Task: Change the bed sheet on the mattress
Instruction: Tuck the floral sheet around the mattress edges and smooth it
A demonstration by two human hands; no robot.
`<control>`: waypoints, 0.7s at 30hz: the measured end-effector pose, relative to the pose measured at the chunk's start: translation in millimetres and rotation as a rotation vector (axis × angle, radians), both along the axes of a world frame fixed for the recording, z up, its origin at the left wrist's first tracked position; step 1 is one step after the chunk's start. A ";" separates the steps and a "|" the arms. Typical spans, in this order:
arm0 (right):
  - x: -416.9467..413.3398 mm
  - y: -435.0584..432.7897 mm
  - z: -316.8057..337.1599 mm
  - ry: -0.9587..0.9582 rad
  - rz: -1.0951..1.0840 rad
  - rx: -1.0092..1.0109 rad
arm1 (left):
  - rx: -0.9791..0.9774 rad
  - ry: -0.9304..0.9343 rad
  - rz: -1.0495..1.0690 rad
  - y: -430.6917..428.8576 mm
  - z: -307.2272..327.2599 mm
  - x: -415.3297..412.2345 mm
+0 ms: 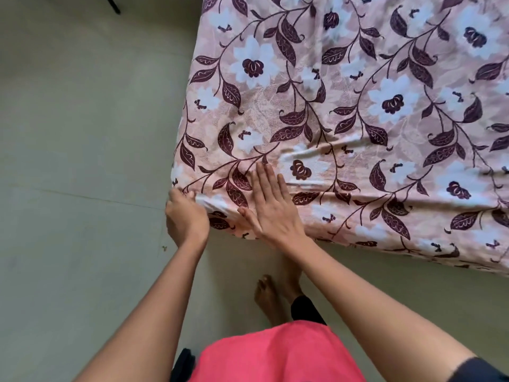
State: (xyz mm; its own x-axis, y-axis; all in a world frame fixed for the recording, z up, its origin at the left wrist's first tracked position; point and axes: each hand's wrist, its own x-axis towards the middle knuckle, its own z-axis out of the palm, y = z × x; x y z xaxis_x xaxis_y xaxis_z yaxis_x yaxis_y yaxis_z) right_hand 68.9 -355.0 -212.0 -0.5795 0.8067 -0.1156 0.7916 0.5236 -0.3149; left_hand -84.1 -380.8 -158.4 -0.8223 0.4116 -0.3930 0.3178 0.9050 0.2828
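so the floral sheet (pixel 358 106) lies spread out, and its near-left corner is right in the left hand (pixel 187 216), fingers curled on the fabric. The right hand (pixel 271 205) presses flat just right of it, fingers straight.

I see the mattress (pixel 358 235) filling 12 to 3 o'clock, floral bed sheet (pixel 344 92) spread over it, creased toward its 9 o'clock corner. Pale floor (pixel 82 161) beneath, bare feet (pixel 268 296) at 6 o'clock.
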 end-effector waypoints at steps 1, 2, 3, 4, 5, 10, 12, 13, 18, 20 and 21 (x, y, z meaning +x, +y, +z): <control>1.6 2.2 1.5 0.019 0.023 0.013 | -0.004 0.028 -0.038 -2.1 0.8 -1.1; 5.9 8.4 3.7 0.026 0.026 0.040 | 0.007 0.054 -0.075 -5.5 0.6 -2.3; 12.5 16.6 6.9 0.028 -0.003 0.068 | 0.022 0.081 -0.104 -11.0 -0.1 -3.0; 20.8 26.2 8.4 0.023 -0.061 0.091 | 0.032 0.106 -0.126 -16.3 -0.9 -4.6; 31.6 35.7 9.3 0.003 -0.133 0.100 | 0.036 0.128 -0.141 -21.9 -2.7 -5.4; 73.4 58.8 2.7 -0.116 -0.358 0.072 | 0.075 0.158 -0.048 -26.7 -12.3 2.3; 66.6 48.9 -3.4 -0.117 -0.333 0.101 | 0.074 0.108 0.107 -27.0 -14.8 13.0; 58.9 41.5 -6.8 -0.100 -0.292 0.119 | 0.060 0.063 0.129 -29.6 -15.6 20.9; 24.2 -3.1 -7.4 0.063 -0.043 0.149 | 0.151 -0.456 -0.145 -42.5 -20.0 81.4; 23.5 0.0 2.0 0.159 -0.137 0.139 | 0.167 -0.483 -0.088 -35.8 -20.9 92.5; 25.3 7.1 6.4 0.198 -0.213 0.151 | 0.157 -0.457 -0.051 -32.4 -20.9 95.2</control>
State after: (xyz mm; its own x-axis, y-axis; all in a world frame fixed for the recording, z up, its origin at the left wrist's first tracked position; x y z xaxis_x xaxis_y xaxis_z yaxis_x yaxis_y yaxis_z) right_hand 94.2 -347.9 -205.6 -0.3951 0.9118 0.1123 0.8196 0.4050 -0.4052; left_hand 11.2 -413.3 -179.4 -0.5571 0.5304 -0.6390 0.1719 0.8265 0.5361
